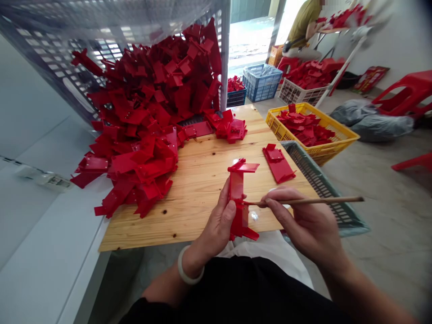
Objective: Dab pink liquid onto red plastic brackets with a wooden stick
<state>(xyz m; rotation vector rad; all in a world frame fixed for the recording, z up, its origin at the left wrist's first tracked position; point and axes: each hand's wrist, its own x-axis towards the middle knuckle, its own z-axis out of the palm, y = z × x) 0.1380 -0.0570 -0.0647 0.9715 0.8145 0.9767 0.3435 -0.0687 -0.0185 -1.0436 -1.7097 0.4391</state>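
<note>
"Red part [236,186], where is it?"
"Centre front, clamped in the left hand [216,225]."
"And the right hand [308,225]?"
"Pinching the slim stick [324,200]. I'd keep the part steady and the tip's [248,204] touch light."

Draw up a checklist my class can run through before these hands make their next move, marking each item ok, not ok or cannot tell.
1. Left hand grips the red part: ok.
2. Right hand holds the thin stick between thumb and fingers: ok.
3. Stick points at the part's middle: ok.
4. Anything on the stick's tip: cannot tell, too small.
5. Lone red piece lies apart from the heap: ok.
6. Heap contained by the grey crate: not ok, it spills onto the table.
</note>
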